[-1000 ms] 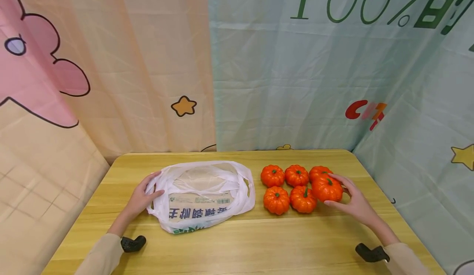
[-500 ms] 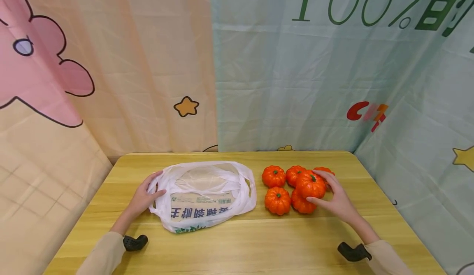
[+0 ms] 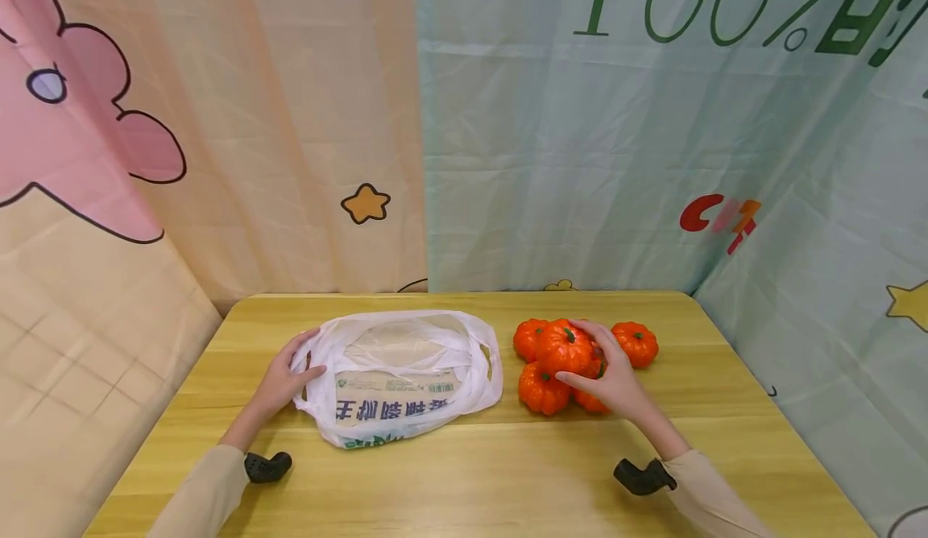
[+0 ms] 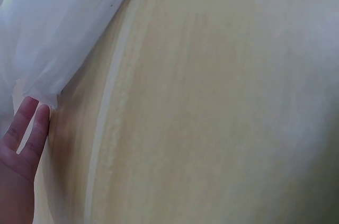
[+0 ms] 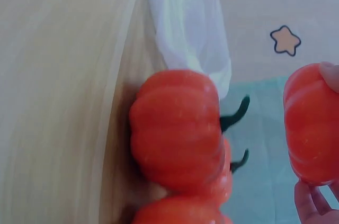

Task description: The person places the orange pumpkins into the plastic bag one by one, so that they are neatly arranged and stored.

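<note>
An orange pumpkin (image 3: 563,349) with a short green stem is gripped in my right hand (image 3: 615,375), thumb in front and fingers behind. In the right wrist view, that pumpkin (image 5: 313,128) is raised beside the others. Beneath it, more small pumpkins cluster on the table, among them a front left pumpkin (image 3: 540,395) and a back left pumpkin (image 3: 526,337); others are partly hidden. To the left lies a white plastic bag (image 3: 476,373) with dark printing, its mouth gaping. My left hand (image 3: 277,385) touches the bag's left edge with fairly straight fingers, thumb and fingers spread.
One pumpkin (image 3: 635,344) sits apart at the right, behind my right hand. The wooden table (image 3: 464,482) reaches back to printed curtains (image 3: 551,159). Each wrist carries a black device; the right device (image 3: 644,477) hangs over the table.
My right hand has carried the pumpkin leftward over the other pumpkins, uncovering the one at the far right. The left hand and bag have hardly moved.
</note>
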{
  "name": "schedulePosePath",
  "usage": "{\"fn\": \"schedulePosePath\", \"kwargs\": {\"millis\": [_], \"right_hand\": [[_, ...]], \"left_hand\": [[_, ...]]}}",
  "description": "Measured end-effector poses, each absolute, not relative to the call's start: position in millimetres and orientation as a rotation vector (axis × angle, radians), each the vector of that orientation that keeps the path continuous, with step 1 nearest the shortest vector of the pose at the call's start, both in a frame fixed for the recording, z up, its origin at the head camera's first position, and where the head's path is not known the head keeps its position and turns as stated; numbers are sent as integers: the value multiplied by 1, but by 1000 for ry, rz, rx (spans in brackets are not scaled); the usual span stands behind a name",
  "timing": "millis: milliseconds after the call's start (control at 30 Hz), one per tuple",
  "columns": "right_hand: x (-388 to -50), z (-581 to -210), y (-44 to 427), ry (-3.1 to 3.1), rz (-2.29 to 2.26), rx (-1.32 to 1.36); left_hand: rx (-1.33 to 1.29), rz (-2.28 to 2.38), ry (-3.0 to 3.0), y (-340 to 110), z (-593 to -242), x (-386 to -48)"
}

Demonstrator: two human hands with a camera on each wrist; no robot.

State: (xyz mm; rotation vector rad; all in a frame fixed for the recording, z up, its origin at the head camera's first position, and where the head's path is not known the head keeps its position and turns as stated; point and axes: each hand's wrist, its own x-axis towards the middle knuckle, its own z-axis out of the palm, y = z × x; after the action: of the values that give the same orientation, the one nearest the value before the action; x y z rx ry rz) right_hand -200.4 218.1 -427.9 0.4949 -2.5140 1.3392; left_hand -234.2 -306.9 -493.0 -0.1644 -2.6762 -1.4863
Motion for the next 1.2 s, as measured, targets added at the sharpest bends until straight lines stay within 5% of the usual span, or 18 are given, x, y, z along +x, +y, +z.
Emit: {"fn": "schedulePosePath", "kwargs": {"millis": [233, 1200], "right_hand": [[-193, -405, 184, -2519, 1415, 545], [-214, -424, 86, -2386, 1636, 680]], "left_hand": [[-163, -1485, -2670, -308, -493, -236], [-154, -1498, -2686, -307, -493, -235]]}}
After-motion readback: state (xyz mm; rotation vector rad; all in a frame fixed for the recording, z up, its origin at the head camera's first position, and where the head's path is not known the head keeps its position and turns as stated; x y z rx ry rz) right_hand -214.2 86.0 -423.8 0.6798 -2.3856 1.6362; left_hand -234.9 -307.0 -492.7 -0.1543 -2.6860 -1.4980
